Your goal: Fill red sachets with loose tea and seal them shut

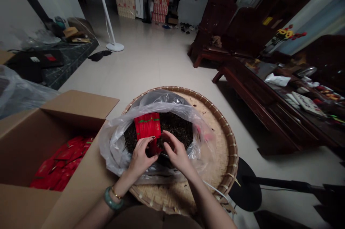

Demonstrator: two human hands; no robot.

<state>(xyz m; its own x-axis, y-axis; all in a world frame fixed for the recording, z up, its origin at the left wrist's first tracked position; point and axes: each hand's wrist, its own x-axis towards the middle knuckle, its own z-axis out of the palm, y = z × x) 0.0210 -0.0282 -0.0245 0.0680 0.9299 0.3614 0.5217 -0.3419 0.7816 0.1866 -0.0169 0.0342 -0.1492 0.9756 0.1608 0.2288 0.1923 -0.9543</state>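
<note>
- Pale tiled floor (156, 60) spreads through the room ahead of me at twelve o'clock.
- Eight o'clock: an open cardboard box (81, 103), with loose red packets (64, 162) heaped inside.
- Ten o'clock: a dark ledge (78, 51), cluttered on top.
- Between ten and eleven: a white standing fan (106, 17).
- Seven o'clock: my left hand (141, 154), a green bangle (112, 198) on its wrist. Thumb and fingers curve in a half-open C around a single red packet (153, 147); from here I cannot tell how firmly they grip it.
- Just above those fingers, towards eight: a stack of red packets (147, 126), over dark loose bits (176, 126) in a clear plastic bag (113, 150).
- Six o'clock: my right hand (176, 151), fingers bent and parted from the thumb, near the packet. I cannot tell whether it has hold of anything.
- Beneath the bag: a round woven tray (232, 150), its rim reaching towards four.
- One o'clock: a dark wooden chair (217, 17).
- Between four and five: a black round base (245, 189).
- Three o'clock: a long wooden table (256, 99), crowded on top.
</note>
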